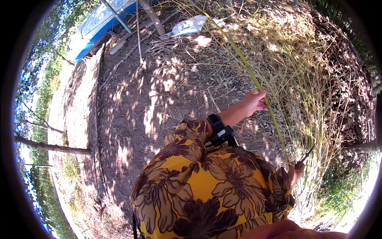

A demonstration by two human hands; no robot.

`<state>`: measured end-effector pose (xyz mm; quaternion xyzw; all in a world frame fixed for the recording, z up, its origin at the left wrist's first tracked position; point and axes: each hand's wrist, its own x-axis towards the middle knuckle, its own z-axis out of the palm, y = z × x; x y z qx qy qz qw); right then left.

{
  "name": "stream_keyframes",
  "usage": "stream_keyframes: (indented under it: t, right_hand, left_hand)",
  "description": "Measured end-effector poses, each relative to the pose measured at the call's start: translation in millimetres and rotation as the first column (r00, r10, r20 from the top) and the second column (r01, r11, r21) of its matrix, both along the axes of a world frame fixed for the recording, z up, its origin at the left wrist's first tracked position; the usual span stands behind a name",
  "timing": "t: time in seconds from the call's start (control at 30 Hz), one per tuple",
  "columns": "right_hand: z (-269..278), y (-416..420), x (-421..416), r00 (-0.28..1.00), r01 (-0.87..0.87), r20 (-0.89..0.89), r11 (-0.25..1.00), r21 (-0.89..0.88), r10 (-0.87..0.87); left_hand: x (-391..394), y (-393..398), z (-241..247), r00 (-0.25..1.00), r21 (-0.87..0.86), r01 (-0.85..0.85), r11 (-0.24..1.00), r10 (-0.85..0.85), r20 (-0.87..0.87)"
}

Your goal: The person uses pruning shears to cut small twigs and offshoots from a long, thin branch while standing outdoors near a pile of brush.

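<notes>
A long green bamboo stalk (243, 56) slants across the right half of the view, from the top down to near my right side. My left hand (256, 103) is closed around its middle, with a black strapped device (219, 128) on that forearm. Low on the right, my right hand (295, 174) grips a dark blade-like hand tool (306, 156), which points up and outward. The stalk's lower end comes close to this hand; whether they touch, I cannot tell. My flower-patterned yellow sleeve partly covers the right wrist.
A heap of thin, dry bamboo branches (295, 68) spreads along the right. Pale plastic sheeting (189, 25) lies on the ground at the top. A blue-and-white panel (95, 27), a thin upright pole (138, 35) and a tree trunk (53, 146) stand towards the left.
</notes>
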<state>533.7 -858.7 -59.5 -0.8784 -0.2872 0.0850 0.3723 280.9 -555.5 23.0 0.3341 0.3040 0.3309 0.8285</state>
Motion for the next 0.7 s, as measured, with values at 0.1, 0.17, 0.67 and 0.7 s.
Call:
stream_keyframes:
  t: [0.1, 0.17, 0.67, 0.7]
  right_hand:
    - [6, -33, -17, 0.984, -0.177, 0.044, 0.941, 0.287, 0.172]
    - [12, -44, -30, 0.997, -0.037, -0.063, 0.997, 0.074, 0.042]
    - [48, -5, -119, 0.948, -0.317, 0.04, 0.94, 0.122, 0.315]
    - [49, 1, -129, 0.944, -0.331, 0.05, 0.937, 0.112, 0.328]
  left_hand:
    - [-13, -50, -6, 1.0, -0.054, -0.003, 0.999, 0.003, 0.001]
    - [-27, -78, -11, 0.995, -0.056, 0.101, 0.993, -0.101, 0.008]
    - [-133, -109, 27, 0.857, -0.212, -0.398, 0.893, 0.444, 0.26]
    - [-144, -108, 29, 0.837, -0.225, -0.428, 0.875, 0.478, 0.267]
